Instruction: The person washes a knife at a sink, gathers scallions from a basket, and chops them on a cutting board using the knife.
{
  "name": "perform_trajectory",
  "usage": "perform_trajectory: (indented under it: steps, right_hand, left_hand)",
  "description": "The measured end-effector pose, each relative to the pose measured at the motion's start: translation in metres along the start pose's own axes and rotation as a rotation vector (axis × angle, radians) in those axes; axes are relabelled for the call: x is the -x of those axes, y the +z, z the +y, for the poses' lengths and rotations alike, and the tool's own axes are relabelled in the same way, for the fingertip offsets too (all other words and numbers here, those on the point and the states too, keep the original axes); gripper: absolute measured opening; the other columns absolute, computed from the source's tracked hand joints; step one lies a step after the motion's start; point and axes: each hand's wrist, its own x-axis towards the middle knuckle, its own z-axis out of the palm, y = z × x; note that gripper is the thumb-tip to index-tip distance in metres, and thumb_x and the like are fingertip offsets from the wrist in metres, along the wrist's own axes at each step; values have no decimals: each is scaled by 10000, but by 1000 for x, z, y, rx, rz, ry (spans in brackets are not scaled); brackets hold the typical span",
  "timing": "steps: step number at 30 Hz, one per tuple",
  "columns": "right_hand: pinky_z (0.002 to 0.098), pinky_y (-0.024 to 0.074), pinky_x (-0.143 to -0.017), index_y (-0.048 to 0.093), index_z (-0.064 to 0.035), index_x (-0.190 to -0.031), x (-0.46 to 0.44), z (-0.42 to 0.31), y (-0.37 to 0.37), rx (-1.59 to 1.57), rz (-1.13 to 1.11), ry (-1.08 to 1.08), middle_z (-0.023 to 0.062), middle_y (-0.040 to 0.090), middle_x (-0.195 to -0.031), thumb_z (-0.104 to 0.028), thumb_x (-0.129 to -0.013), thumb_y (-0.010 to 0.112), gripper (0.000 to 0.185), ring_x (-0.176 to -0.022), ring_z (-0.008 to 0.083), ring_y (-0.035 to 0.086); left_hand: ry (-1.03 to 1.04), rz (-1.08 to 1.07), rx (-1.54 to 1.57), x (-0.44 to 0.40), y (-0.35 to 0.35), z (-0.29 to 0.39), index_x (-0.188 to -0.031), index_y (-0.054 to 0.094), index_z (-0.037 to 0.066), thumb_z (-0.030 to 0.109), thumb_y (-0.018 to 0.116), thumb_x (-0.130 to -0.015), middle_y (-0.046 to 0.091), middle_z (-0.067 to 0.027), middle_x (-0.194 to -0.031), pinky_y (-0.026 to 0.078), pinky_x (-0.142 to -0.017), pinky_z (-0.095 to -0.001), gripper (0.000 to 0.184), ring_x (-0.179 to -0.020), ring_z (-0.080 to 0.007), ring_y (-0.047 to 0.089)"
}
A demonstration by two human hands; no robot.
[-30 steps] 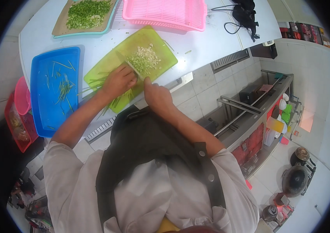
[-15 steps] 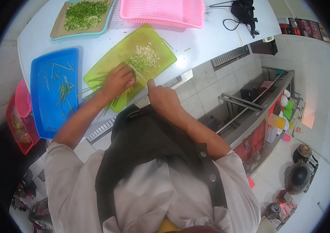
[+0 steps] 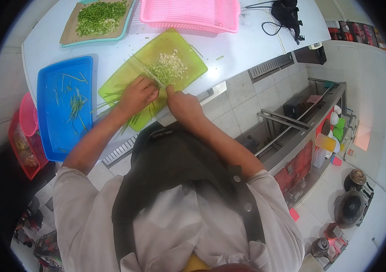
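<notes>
On the green cutting board [image 3: 188, 50], my left hand [image 3: 139, 94] presses a bunch of scallions [image 3: 137, 119] down, fingers curled over the stalks. My right hand [image 3: 181, 104] grips a knife [image 3: 150, 74] by its handle. The blade lies across the board close beside my left fingertips. Beyond the blade sits a small heap of chopped scallions [image 3: 168, 65], pale pieces on the far side and green ones nearer the knife. Long green ends stick out from under my left hand toward the board's left and front edges.
A blue tray [image 3: 44, 109] with loose green stalks stands at the left. At the back are a teal-rimmed tray [image 3: 68, 44] of chopped greens and a pink basket [image 3: 188, 26]. A black strapped object [image 3: 286, 16] lies at the table's far right. A metal sink unit [image 3: 308, 131] stands right.
My right hand has moved forward and left with the knife, whose blade now reaches farther across the board. My left hand stays almost in place on the scallions.
</notes>
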Motion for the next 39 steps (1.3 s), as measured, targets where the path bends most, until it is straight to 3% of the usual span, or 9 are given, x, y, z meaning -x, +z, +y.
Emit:
perform_trajectory:
  steps: [5,9,12,15,18,24,30,36,39]
  right_hand:
    - [401,545,-493,493,-47,-948,24,-6,-28,25,-47,-16,143,668,-661,-99,-902,531,80,-591,293,702]
    - [396,547,-492,500,-54,-941,19,-11,-11,21,-19,46,138,665,-658,-105,-907,528,68,-584,289,700]
    - [464,533,-524,483,-40,-1003,4,-6,15,-11,9,63,175,669,-723,-99,-931,472,94,-616,356,680]
    - [474,534,-535,474,-38,-1021,-10,-3,21,-56,-38,54,187,675,-757,-112,-937,467,113,-642,368,686]
    - [405,546,-493,487,-50,-997,-9,3,14,19,-29,8,160,686,-742,-111,-926,499,94,-620,297,708]
    - [388,543,-489,495,-33,-953,23,-8,-38,37,-80,-20,136,669,-654,-89,-899,533,87,-589,288,702]
    - [377,541,-482,498,-34,-923,32,-12,-42,52,-78,-5,122,656,-608,-83,-891,542,73,-565,282,696]
    - [404,542,-480,504,-31,-903,32,-10,-40,12,-80,12,145,664,-623,-75,-898,521,48,-559,299,692]
    - [471,529,-531,477,13,-995,34,-14,-53,-66,-198,60,183,653,-657,-88,-916,508,132,-617,373,673]
  left_hand:
    - [-2,0,-16,1,3,0,-771,646,60,68,724,-719,619,-47,-881,526,-729,-354,94,-862,-236,602]
    - [14,3,2,1,3,-2,-846,666,18,20,768,-722,646,-96,-913,536,-723,-384,160,-842,-287,628]
    - [10,24,0,-1,1,0,-863,667,28,20,768,-725,648,-96,-913,535,-715,-382,171,-833,-287,628]
    - [11,46,-15,-1,1,0,-873,664,37,26,768,-729,644,-93,-906,533,-714,-380,178,-834,-285,626]
    - [26,36,-7,-2,2,1,-867,658,42,32,767,-726,638,-90,-899,529,-716,-379,179,-836,-280,620]
    - [63,-2,6,-1,-2,-2,-831,646,42,35,767,-712,629,-88,-896,522,-711,-382,171,-825,-280,603]
    - [54,26,17,0,2,-2,-822,642,34,35,770,-706,624,-92,-893,516,-708,-386,173,-821,-287,599]
    - [43,1,9,3,1,-3,-799,626,28,37,770,-708,582,-99,-850,503,-697,-400,171,-813,-296,582]
    - [31,-20,3,1,0,-3,-773,617,38,53,755,-713,564,-88,-828,505,-700,-396,151,-809,-283,576]
